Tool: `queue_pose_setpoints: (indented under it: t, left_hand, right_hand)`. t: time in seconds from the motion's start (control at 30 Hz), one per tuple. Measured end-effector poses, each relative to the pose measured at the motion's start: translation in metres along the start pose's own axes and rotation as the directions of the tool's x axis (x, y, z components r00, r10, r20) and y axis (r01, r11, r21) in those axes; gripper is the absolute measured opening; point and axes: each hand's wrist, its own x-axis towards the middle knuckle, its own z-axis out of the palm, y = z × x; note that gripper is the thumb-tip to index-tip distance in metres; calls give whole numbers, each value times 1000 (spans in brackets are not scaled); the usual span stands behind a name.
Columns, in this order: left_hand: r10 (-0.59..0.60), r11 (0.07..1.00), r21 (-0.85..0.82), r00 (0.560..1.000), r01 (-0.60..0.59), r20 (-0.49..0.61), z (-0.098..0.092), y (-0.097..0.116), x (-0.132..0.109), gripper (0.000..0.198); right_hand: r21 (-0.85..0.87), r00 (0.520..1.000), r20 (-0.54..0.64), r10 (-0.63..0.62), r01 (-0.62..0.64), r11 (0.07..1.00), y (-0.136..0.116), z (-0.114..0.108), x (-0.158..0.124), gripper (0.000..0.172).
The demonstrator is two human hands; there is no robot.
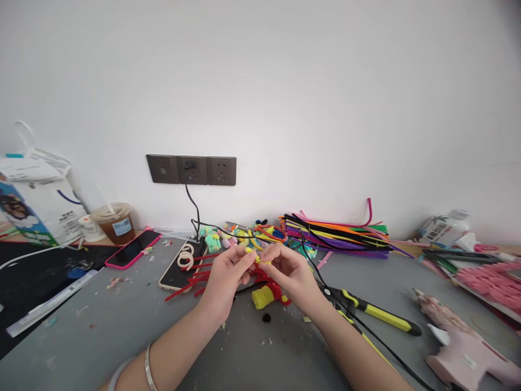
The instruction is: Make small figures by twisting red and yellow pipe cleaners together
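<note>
My left hand (230,274) and my right hand (291,274) meet above the grey mat, fingertips almost together. Both pinch a small twisted yellow pipe cleaner (258,260), partly covered by the fingers. Just below it lies a coiled yellow pipe cleaner roll (262,297) joined to or touching a red coiled piece (277,290). A small black pompom (266,317) rests nearer to me. Several red pipe cleaners (183,291) stick out to the left, beneath my left hand and across a phone with a pale edge (173,276).
Yellow-and-black pliers (382,317) and a pink glue gun (468,342) lie at right. A bundle of coloured pipe cleaners (337,236) sits by the wall. A black cable (372,336) crosses the mat. Leftward are a pink-cased phone (133,250) and an iced drink cup (118,225).
</note>
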Motion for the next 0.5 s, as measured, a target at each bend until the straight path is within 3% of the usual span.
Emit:
queue_pose_setpoints:
  t: [0.2, 0.5]
  left_hand:
    - [-82, 996, -33, 996, 83, 17, -1, -1, 0, 29]
    - [-77, 997, -2, 997, 77, -2, -1, 2, 0, 32]
  right_hand:
    - [9, 998, -8, 57, -57, 998, -5, -2, 1, 10]
    - [-129, 996, -90, 1, -13, 992, -2, -2, 1, 16]
